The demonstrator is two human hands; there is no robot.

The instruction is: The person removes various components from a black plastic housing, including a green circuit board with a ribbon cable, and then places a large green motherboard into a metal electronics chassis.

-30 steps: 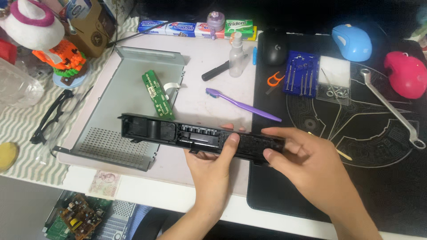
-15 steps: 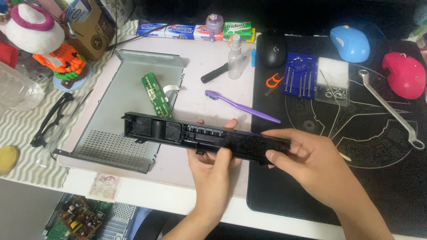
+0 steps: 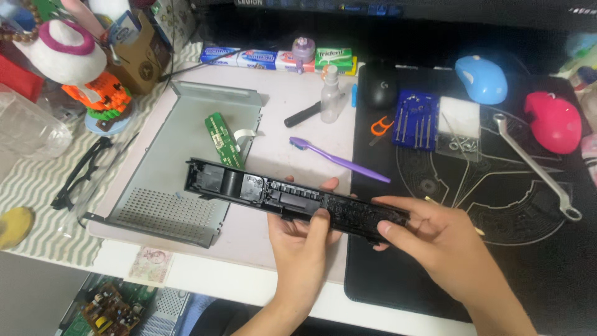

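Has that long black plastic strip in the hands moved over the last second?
Yes. The black strip has shifted slightly right: its left end now sits further in over the grey metal tray.

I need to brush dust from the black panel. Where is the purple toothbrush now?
In the head view, the purple toothbrush lies on the white desk surface just beyond the long black panel, between the green circuit board and the black mat.
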